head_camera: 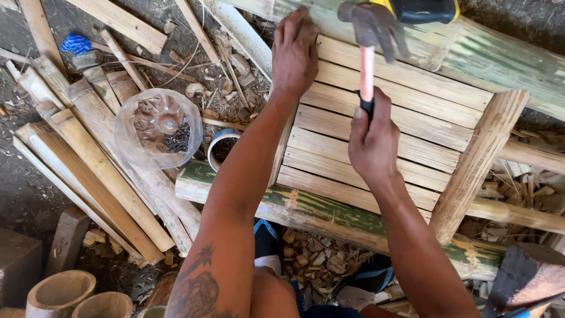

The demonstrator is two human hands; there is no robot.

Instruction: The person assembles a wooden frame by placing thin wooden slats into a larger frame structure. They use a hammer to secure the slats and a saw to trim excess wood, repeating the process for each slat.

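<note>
The right hand (pixel 372 144) is closed tight around the handle of a claw hammer (pixel 372 35), fingers wrapped on the black grip below a pinkish shaft; the dull grey steel head hangs above the slats, near the far edge of the panel. The left hand (pixel 294 53) lies palm down on the top slat, fingers bent and pressed to the wood, holding nothing I can make out beneath them.

Under both hands is a bamboo panel (pixel 382 126): about seven flat, pale split slats, smooth and straight-grained, laid side by side and touching. They rest across two round green bamboo poles, one near (pixel 329 215) with mottled green and cream skin, one far (pixel 482 53). A squared wooden strip (pixel 479 162) lies diagonally over the slats' right ends.

To the left, on the dirt floor (pixel 20 194), sits a clear plastic bottle bottom (pixel 158 126) holding dark nails, and just beside it a small round tin with a blue rim (pixel 222 148). More split bamboo lengths (pixel 100 171) lie in a loose heap there, dusty and rough at the ends. Two short hollow bamboo sections (pixel 62 292) stand at the lower left. Chips and shavings (pixel 315 259) litter the ground beneath the near pole.
</note>
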